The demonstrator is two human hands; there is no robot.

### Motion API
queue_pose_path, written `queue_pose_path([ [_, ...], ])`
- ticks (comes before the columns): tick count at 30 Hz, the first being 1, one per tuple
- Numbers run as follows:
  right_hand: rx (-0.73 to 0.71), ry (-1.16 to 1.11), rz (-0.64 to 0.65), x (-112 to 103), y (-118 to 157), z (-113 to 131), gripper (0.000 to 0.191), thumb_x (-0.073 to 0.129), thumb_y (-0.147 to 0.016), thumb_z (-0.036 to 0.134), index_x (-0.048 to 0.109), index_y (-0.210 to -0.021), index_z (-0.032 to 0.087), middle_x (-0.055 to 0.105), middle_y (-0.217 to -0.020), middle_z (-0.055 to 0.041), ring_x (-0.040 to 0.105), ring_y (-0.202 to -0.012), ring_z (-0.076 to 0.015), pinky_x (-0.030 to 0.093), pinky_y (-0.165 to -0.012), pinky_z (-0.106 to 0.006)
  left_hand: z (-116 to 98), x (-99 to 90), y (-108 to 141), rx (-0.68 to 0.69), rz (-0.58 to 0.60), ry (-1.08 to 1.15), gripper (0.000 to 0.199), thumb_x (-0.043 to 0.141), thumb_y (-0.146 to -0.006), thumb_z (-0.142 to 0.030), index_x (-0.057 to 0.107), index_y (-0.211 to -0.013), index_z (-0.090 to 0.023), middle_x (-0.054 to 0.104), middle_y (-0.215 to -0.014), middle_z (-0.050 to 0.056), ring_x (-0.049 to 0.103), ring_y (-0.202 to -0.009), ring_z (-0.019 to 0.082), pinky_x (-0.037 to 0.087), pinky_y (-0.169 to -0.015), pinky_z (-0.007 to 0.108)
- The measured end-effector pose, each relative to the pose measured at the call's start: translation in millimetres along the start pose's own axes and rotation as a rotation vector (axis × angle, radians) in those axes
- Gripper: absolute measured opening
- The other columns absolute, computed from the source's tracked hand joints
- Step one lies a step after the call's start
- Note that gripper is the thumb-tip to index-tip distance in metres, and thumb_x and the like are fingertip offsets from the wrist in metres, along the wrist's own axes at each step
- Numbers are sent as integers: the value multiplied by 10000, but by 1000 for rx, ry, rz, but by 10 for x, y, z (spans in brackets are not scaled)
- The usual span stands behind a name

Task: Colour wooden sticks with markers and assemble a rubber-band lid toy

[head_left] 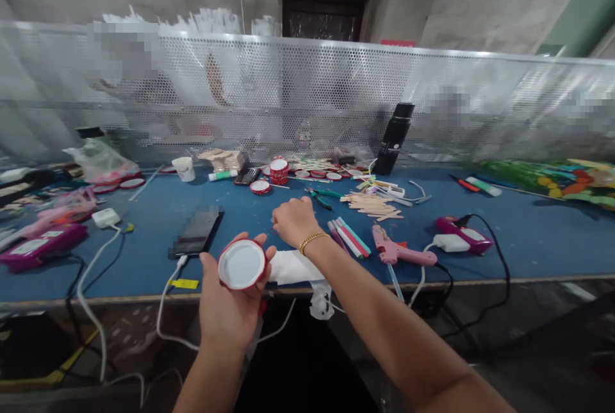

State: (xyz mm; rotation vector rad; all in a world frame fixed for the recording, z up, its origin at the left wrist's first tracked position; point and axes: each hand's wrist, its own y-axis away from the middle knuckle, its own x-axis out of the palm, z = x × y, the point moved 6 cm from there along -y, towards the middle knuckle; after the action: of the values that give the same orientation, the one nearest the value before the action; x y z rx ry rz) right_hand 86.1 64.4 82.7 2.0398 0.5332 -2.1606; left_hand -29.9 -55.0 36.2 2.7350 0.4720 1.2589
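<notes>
In my left hand (233, 301) lies a round lid (242, 264) with a red rim and a white inner face turned up; my fingers curl around its edge near the table's front. My right hand (294, 221), with a gold bracelet at the wrist, reaches over the blue table (158, 208), palm down with its fingers bent. Whatever its fingertips hold, if anything, is hidden. White tissue (293, 267) lies below that wrist. Beyond the hand are a stack of red-rimmed lids (278, 171), a single lid (260, 187) and green-handled pliers (324, 196).
A pink glue gun (401, 251), markers (350, 237) and wooden sticks (372, 205) lie to the right. On the left are a phone (198, 232) and its white cable. A black bottle (394, 139) leans against the perforated metal screen (331, 80).
</notes>
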Motion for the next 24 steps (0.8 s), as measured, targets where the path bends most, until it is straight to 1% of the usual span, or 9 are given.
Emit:
queue_pose_path([
  [3,-3,40,39,91,-133,116,325,697,-1004,406,702,-1220,162,707,-1309,-98,662,-1247,-273,517,-1107,-541,34,-21,60,-34,22,-27,632,237,-1121,-546,721,-1113,-140,845,-1012,165,839,-744,256,650,-525,289],
  [6,14,34,81,194,-241,141,373,700,-1005,399,665,-1294,166,679,-1348,-110,680,-1211,-268,577,-1043,-511,50,-11,65,-51,67,-35,639,230,-1122,-544,712,-1134,-125,841,-1013,183,841,-762,265,656,-533,292],
  [9,32,-25,96,219,-273,91,379,697,-1008,405,658,-1304,171,679,-1343,-105,688,-1186,-260,591,-1020,-499,40,-14,56,-56,103,-36,618,255,-1123,-534,707,-1139,-113,840,-1023,199,843,-787,274,675,-568,310],
  [11,35,-99,75,161,-211,35,339,706,-1000,406,686,-1236,163,707,-1282,-93,698,-1157,-252,582,-1022,-500,24,-41,61,-54,119,-40,566,286,-1125,-499,700,-1133,-113,838,-1047,204,845,-817,286,688,-587,332],
  [14,6,-272,-20,-6,50,-34,169,672,-994,325,725,-1013,166,773,-1074,-62,719,-1045,-216,556,-981,-415,16,-109,78,-41,144,-81,436,387,-1113,-454,687,-1144,-139,827,-1130,202,844,-900,323,699,-599,369],
  [16,-41,-417,-102,-107,314,-47,145,584,-1011,263,703,-983,184,784,-996,-29,714,-938,-155,538,-848,-289,11,-152,84,15,159,-135,332,544,-1061,-466,679,-1171,-184,815,-1201,180,841,-923,336,690,-566,357],
  [18,-82,-545,-168,-152,594,-45,140,544,-1013,243,666,-967,191,773,-958,2,699,-877,-109,516,-778,-219,11,-176,85,103,167,-196,332,733,-952,-461,680,-1179,-225,807,-1236,146,842,-883,322,681,-545,344],
  [21,-70,-668,-258,-130,938,-65,135,495,-993,204,601,-910,193,738,-916,-17,678,-842,-120,511,-762,-224,16,-164,91,256,174,-302,431,889,-792,-439,713,-1123,-226,798,-1230,126,830,-837,295,676,-554,343],
  [24,-41,-802,-391,-111,1171,-99,119,518,-960,220,563,-850,216,701,-847,-13,653,-796,-154,489,-752,-273,29,-113,112,384,192,-459,411,872,-784,-495,774,-1066,-213,748,-1329,142,797,-955,304,678,-606,335],
])
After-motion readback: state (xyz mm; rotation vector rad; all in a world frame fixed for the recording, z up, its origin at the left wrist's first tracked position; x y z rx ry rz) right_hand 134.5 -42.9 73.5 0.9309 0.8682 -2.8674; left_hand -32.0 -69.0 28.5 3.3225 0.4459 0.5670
